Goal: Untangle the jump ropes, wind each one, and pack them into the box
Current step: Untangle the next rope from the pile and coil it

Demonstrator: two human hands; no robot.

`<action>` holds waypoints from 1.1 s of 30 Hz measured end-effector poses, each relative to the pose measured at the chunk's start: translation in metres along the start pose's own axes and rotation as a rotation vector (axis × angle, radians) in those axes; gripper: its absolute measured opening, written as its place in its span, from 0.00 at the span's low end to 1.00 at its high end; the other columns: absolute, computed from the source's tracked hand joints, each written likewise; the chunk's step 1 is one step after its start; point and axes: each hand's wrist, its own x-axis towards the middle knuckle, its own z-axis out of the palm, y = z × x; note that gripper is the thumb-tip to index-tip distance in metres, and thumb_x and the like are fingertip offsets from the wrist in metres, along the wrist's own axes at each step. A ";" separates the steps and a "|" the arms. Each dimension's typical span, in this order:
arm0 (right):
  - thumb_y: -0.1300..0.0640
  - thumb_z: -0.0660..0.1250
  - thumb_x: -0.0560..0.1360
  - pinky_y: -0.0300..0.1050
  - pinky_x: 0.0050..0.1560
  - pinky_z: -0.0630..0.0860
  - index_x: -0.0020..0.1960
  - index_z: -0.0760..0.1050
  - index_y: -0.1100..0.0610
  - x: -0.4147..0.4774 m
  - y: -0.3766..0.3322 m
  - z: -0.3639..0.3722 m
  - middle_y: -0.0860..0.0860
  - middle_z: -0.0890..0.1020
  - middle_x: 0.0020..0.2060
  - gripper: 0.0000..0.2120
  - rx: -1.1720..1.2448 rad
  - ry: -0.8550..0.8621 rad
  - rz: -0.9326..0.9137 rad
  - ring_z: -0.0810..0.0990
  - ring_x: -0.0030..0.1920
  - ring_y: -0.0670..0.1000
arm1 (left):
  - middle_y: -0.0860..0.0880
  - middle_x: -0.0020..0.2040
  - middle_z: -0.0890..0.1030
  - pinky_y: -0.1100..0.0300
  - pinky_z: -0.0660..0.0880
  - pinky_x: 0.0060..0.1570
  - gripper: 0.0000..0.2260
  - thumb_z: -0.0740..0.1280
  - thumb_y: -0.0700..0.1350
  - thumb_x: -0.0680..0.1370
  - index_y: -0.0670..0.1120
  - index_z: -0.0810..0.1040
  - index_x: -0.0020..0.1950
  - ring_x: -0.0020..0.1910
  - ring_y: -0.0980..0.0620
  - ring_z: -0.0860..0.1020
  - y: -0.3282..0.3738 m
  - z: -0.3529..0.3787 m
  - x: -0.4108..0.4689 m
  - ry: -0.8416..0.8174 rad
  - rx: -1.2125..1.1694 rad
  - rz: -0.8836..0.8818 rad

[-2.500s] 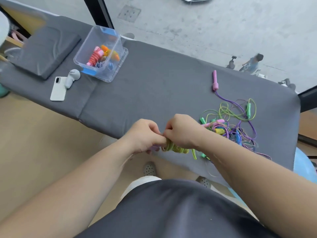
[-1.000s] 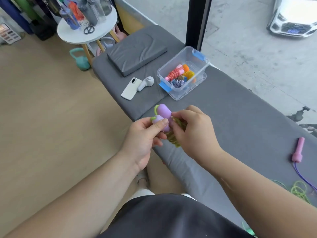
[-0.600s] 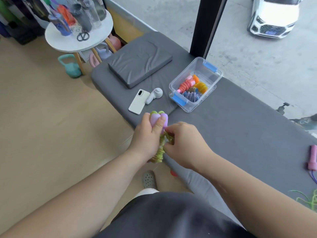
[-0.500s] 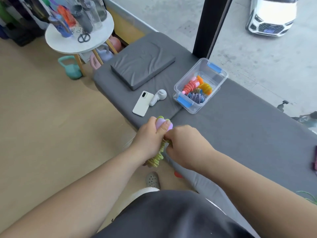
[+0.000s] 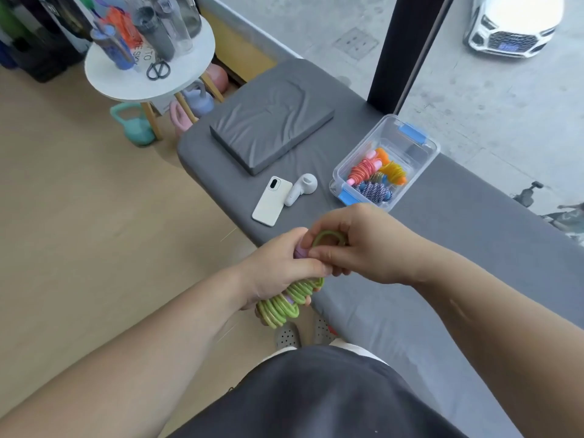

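While poised above the tabletop at its near edge, clamps the wound green jump rope with left grip; pinches its top loop with right grip. Just short of the clear box holding other wound ropes.

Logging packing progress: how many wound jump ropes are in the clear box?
3: coral rope at the left, yellow rope at the right, blue-white braided rope nearest the camera; more may hide beneath.
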 end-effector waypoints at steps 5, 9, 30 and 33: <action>0.60 0.66 0.81 0.32 0.33 0.73 0.56 0.81 0.58 0.000 0.014 -0.024 0.41 0.83 0.32 0.07 0.139 0.011 -0.030 0.80 0.29 0.42 | 0.41 0.42 0.79 0.51 0.79 0.36 0.14 0.68 0.50 0.78 0.41 0.77 0.57 0.37 0.46 0.78 0.015 0.013 0.011 0.050 -0.058 0.034; 0.58 0.68 0.80 0.34 0.34 0.74 0.55 0.82 0.56 0.006 0.029 -0.048 0.49 0.83 0.31 0.06 0.134 0.051 -0.068 0.82 0.31 0.44 | 0.36 0.40 0.77 0.42 0.78 0.38 0.14 0.67 0.51 0.79 0.39 0.78 0.53 0.37 0.42 0.77 0.026 0.025 0.031 0.172 -0.038 0.083; 0.62 0.77 0.69 0.37 0.26 0.64 0.37 0.79 0.60 0.007 0.054 -0.070 0.58 0.79 0.29 0.07 0.746 0.087 -0.016 0.68 0.26 0.48 | 0.36 0.34 0.74 0.39 0.79 0.33 0.18 0.66 0.44 0.64 0.34 0.65 0.45 0.31 0.40 0.79 0.043 0.030 0.054 0.300 0.032 0.171; 0.63 0.75 0.69 0.35 0.24 0.64 0.34 0.80 0.57 0.010 0.055 -0.064 0.53 0.77 0.28 0.07 0.946 -0.014 0.102 0.66 0.24 0.45 | 0.38 0.35 0.70 0.35 0.79 0.33 0.21 0.65 0.45 0.62 0.32 0.65 0.46 0.32 0.41 0.78 0.042 0.027 0.050 0.262 0.045 0.182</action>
